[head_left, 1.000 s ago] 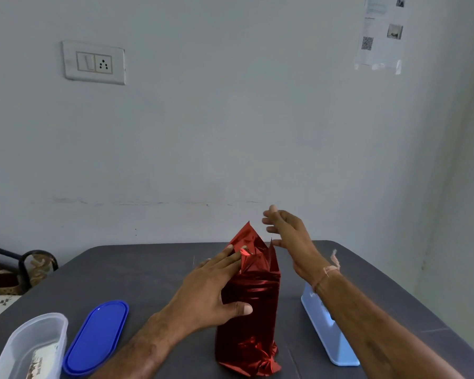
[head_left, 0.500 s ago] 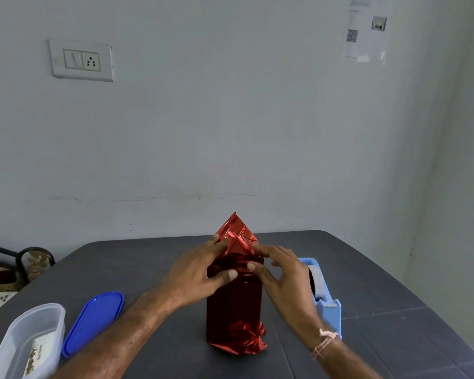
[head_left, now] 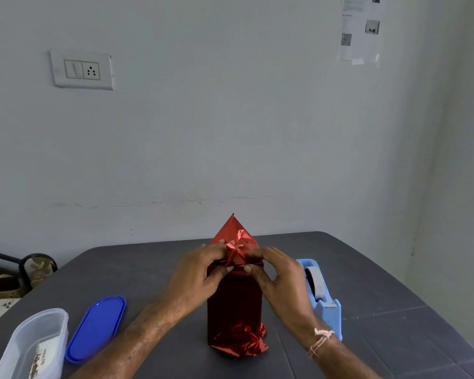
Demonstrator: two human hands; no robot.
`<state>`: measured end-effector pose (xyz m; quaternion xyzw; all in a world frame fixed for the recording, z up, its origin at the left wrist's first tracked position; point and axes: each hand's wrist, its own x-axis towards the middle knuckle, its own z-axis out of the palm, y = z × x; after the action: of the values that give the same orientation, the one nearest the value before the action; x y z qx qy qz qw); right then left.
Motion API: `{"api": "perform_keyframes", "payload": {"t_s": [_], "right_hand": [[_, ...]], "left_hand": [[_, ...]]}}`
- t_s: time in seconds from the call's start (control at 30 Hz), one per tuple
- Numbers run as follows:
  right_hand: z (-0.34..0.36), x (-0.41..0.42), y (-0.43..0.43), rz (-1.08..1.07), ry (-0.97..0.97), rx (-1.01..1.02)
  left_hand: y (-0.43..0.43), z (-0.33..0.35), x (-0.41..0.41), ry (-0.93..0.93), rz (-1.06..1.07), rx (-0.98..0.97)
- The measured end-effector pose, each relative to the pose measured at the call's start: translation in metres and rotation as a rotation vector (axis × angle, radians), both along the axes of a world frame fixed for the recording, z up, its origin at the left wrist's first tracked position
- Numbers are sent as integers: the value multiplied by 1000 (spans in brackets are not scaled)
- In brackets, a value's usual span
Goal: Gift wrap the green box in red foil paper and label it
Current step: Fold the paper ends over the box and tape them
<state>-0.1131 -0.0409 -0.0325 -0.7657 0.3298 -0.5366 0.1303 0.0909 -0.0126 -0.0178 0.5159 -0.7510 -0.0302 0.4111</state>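
The box stands upright in the middle of the dark table (head_left: 148,269), fully covered in red foil paper (head_left: 234,310); no green shows. Loose foil rises to a point above the box top, and the bottom end is crumpled against the table. My left hand (head_left: 197,272) grips the top left edge, thumb on the near face and fingers pinching the foil flap. My right hand (head_left: 274,272) mirrors it on the right, fingers pinching folded foil at the top centre. No label is visible.
A blue tape dispenser (head_left: 320,294) stands just right of the box, close to my right wrist. A blue oval lid (head_left: 96,328) and a clear plastic container (head_left: 33,346) lie at the front left. A chair back shows beyond the table's left edge.
My right hand came down from above the far side of the box onto its top right edge. Both hands now pinch the foil at the top, and the flap is pressed closer together.
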Motion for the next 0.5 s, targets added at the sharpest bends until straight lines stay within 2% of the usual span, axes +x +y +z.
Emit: {"api": "perform_keyframes", "payload": {"t_s": [0.37,0.5], "right_hand": [[-4,-8,3,37,55,-22],[-3,-11,1,62,70,-17]], "left_hand": [[21,-7,-6,-91,110,-295],[27,-7,-10,-58,127,-342]]}}
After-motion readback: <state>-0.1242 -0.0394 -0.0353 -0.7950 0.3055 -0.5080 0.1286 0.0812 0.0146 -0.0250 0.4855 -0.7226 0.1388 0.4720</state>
